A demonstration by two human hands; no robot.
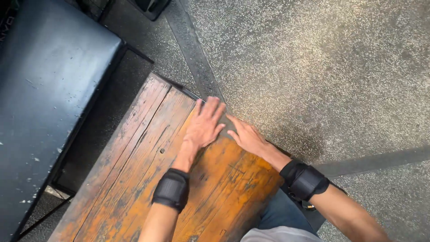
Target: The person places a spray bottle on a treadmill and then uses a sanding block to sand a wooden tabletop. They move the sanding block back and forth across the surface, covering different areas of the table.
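Note:
My left hand point(204, 125) lies flat, fingers together and stretched out, on the far end of a worn orange-brown wooden plank table point(134, 175). My right hand point(247, 136) rests flat beside it at the table's right edge, its fingertips touching the left hand's side. Neither hand holds anything. Both wrists carry black straps point(172, 189). A small grey patch shows between the two hands; I cannot tell what it is.
A black padded bench point(49, 89) on a thin metal frame stands to the left, with a gap between it and the table. Speckled grey floor point(322, 67) with darker strips spreads out on the right. My knee in blue jeans point(280, 213) shows under the table's right edge.

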